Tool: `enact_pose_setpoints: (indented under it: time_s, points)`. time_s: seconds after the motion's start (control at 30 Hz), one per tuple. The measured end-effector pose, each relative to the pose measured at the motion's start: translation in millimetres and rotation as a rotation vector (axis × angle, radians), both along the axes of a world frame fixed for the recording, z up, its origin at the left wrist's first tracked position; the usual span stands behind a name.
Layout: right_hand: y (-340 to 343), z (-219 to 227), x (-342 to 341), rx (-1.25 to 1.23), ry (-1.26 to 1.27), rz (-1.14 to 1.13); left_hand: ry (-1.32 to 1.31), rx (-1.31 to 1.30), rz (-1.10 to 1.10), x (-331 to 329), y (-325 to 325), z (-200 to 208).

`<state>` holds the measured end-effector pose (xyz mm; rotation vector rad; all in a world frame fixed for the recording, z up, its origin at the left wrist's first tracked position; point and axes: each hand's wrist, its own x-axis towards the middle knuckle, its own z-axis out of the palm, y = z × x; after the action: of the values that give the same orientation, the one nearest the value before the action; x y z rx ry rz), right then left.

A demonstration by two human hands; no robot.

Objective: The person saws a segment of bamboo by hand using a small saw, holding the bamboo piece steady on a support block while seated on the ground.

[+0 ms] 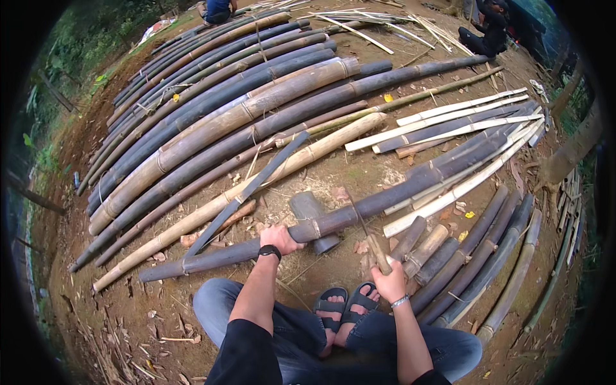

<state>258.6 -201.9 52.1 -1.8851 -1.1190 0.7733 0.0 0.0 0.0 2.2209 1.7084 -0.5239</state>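
A long dark bamboo pole (343,219) lies slantwise before me, resting across a short dark log block (307,206). My left hand (281,239) is closed over the pole just left of the block. In my right hand (389,282) is the wooden handle of a hand saw (378,254). The saw's thin blade points away from me and crosses the pole to the right of the block. Its teeth are too small to make out. A narrow dark bamboo strip (247,192) leans across the pole's left part.
Many long bamboo poles (205,138) lie side by side at the far left. Pale split strips (443,186) lie to the right, shorter dark pieces (471,256) nearer me. Tree trunks (573,151) edge the right. Two people (486,32) (218,11) sit at the back.
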Motion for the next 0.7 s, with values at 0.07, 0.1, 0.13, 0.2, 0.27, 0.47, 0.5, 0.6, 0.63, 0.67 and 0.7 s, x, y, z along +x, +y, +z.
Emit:
enact_pose_setpoints:
  time_s: [0.07, 0.1, 0.13, 0.2, 0.27, 0.47, 0.5, 0.6, 0.63, 0.67, 0.7]
  points:
    - [-20, -7, 4, 0.038, -0.008, 0.002, -0.036, 0.032, -0.051, 5, -8, -4]
    - [-19, -7, 0, -0.006, 0.024, -0.02, -0.016, -0.019, -0.061, 5, -1, 5]
    - [-12, -12, 3, -0.013, 0.051, -0.031, -0.002, 0.0, -0.052, 5, 7, 9]
    - [-12, -42, 15, 0.088, 0.056, -0.066, 0.009, 0.018, -0.056, 9, 13, 11]
    - [-2, -39, 25, 0.129, 0.058, -0.035, 0.002, 0.056, -0.054, 21, 18, 18]
    - [-13, -38, -10, 0.019, 0.024, -0.039, 0.004, 0.111, -0.055, 0, -1, 7]
    - [-13, -47, -10, 0.064, 0.009, -0.055, -0.006, 0.137, -0.048, 2, -4, 9]
    - [-8, -47, -7, 0.055, 0.038, -0.087, -0.011, 0.072, 0.027, 5, -6, 19]
    - [-6, -38, -4, -0.052, 0.095, -0.084, -0.017, 0.081, 0.039, 3, -9, 18]
    - [-4, -32, -2, -0.04, 0.153, -0.08, -0.021, 0.082, 0.045, 2, -12, 15]
    - [-5, -39, 5, 0.032, 0.144, -0.077, -0.028, 0.094, 0.038, 5, -11, 14]
